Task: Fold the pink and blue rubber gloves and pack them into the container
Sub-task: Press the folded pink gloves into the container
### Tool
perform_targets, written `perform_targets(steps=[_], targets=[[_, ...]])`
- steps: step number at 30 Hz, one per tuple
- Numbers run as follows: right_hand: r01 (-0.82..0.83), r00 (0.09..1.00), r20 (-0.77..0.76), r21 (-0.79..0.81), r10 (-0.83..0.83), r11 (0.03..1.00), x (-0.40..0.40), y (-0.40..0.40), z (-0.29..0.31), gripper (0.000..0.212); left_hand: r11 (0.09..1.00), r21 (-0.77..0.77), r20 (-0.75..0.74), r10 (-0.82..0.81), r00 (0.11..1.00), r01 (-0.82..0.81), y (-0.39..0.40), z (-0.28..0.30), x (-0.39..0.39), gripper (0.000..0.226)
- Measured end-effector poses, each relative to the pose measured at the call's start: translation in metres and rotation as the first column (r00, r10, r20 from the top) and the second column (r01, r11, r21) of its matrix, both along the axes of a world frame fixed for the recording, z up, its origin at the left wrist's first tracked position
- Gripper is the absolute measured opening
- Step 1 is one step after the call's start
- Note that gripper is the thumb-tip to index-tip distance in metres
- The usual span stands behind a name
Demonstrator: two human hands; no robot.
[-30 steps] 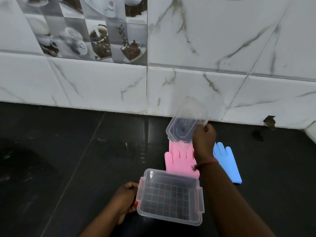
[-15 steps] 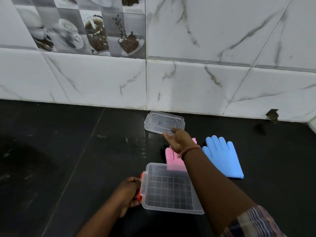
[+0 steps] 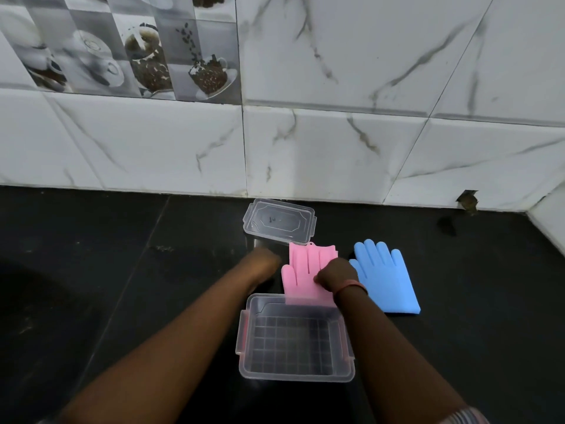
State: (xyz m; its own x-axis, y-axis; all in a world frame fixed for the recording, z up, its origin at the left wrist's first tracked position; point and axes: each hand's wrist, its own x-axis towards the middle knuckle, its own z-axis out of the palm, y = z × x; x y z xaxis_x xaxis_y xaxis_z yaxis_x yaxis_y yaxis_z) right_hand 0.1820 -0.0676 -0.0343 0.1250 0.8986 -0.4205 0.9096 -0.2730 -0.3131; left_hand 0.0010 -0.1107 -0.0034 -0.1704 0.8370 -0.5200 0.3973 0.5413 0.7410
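An open clear plastic container (image 3: pixel 296 374) stands on the black counter in front of me, with nothing in it. Just behind it lies the pink glove (image 3: pixel 302 264), its near end hidden by the container's far rim. The blue glove (image 3: pixel 385 280) lies flat to the right of the pink one, fingers toward the wall. My right hand (image 3: pixel 336 275) rests on the pink glove's right side with fingers curled onto it. My left hand (image 3: pixel 263 264) is at the pink glove's left edge; its fingers are blurred and hidden.
The container's clear lid (image 3: pixel 279 220) lies flat on the counter near the tiled wall (image 3: pixel 336 148), just behind the pink glove. A side wall (image 3: pixel 550 218) closes the counter at far right. Dark counter stretches to the left.
My right hand put the lid down by the wall and came back onto the pink glove. My left hand left the container's side and moved forward to the pink glove's left edge.
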Motion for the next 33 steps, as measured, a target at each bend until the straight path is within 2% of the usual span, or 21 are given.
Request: perform_targets(steps=[3, 5, 6, 8, 10, 13, 15, 17, 19, 22, 23, 24, 27, 28, 30, 33], targets=[[0.015, 0.998, -0.058, -0.016, -0.016, 1.0, -0.004, 0.005, -0.001, 0.047, 0.975, -0.218, 0.035, -0.031, 0.999, 0.038, 0.017, -0.011, 0.018, 0.028], [0.098, 0.972, -0.208, -0.062, -0.109, 0.993, -0.002, 0.01, 0.0, 0.054, 0.975, -0.223, 0.086, 0.017, 0.996, 0.003, 0.022, -0.02, 0.022, 0.025], [0.16, 0.929, -0.32, -0.106, -0.186, 0.981, 0.001, 0.012, 0.002, 0.056, 0.977, -0.212, 0.106, 0.04, 0.994, -0.017, 0.024, -0.024, 0.022, 0.024], [0.27, 0.758, -0.549, -0.227, -0.352, 0.936, 0.008, 0.011, 0.01, 0.053, 0.98, -0.19, 0.148, 0.082, 0.986, -0.053, 0.026, -0.028, 0.019, 0.021], [0.286, 0.602, -0.675, -0.316, -0.426, 0.905, 0.011, 0.007, 0.022, 0.038, 0.981, -0.178, 0.21, 0.114, 0.971, -0.077, 0.027, -0.031, 0.015, 0.019], [0.265, 0.535, -0.762, -0.26, -0.366, 0.928, 0.009, 0.001, 0.045, 0.026, 0.98, -0.167, 0.343, 0.157, 0.926, -0.104, 0.027, -0.023, 0.008, 0.012], [0.298, 0.389, -0.863, -0.215, -0.324, 0.93, 0.002, -0.006, 0.06, 0.026, 0.98, -0.135, 0.42, 0.188, 0.888, -0.144, 0.022, -0.005, 0.003, 0.014], [0.356, 0.209, -0.941, -0.181, -0.267, 0.917, -0.003, -0.022, 0.071, 0.037, 0.965, -0.099, 0.48, 0.26, 0.838, -0.243, 0.011, 0.018, -0.003, 0.024], [0.393, 0.048, -0.982, -0.151, -0.184, 0.907, -0.008, -0.048, 0.074, 0.044, 0.925, -0.089, 0.586, 0.348, 0.732, -0.369, -0.011, 0.036, -0.006, 0.031], [0.421, -0.127, -0.987, -0.144, -0.099, 0.895, -0.022, -0.096, 0.07, 0.053, 0.888, -0.226, 0.853, 0.378, 0.359, -0.4, -0.056, 0.041, 0.007, 0.039], [0.428, -0.154, -0.983, -0.154, -0.096, 0.891, -0.028, -0.111, 0.066, 0.055, 0.891, -0.259, 0.891, 0.37, 0.264, -0.373, -0.071, 0.038, 0.014, 0.042], [0.433, -0.151, -0.982, -0.167, -0.111, 0.886, -0.033, -0.125, 0.063, 0.055, 0.898, -0.265, 0.914, 0.35, 0.205, -0.353, -0.083, 0.033, 0.021, 0.044], [0.414, -0.033, -0.976, -0.21, -0.216, 0.886, -0.04, -0.158, 0.049, 0.06, 0.924, -0.221, 0.953, 0.273, 0.132, -0.312, -0.104, 0.019, 0.024, 0.045], [0.385, -0.013, -0.969, -0.232, -0.247, 0.893, -0.038, -0.166, 0.046, 0.062, 0.931, -0.212, 0.956, 0.261, 0.135, -0.296, -0.109, 0.015, 0.02, 0.046], [0.328, -0.041, -0.957, -0.285, -0.287, 0.901, -0.029, -0.175, 0.041, 0.059, 0.944, -0.204, 0.952, 0.253, 0.172, -0.259, -0.117, 0.005, 0.012, 0.049], [0.379, -0.049, -0.917, -0.383, -0.395, 0.842, -0.011, -0.177, 0.033, 0.05, 0.951, -0.254, 0.915, 0.295, 0.274, -0.177, -0.13, -0.008, 0.004, 0.055]])
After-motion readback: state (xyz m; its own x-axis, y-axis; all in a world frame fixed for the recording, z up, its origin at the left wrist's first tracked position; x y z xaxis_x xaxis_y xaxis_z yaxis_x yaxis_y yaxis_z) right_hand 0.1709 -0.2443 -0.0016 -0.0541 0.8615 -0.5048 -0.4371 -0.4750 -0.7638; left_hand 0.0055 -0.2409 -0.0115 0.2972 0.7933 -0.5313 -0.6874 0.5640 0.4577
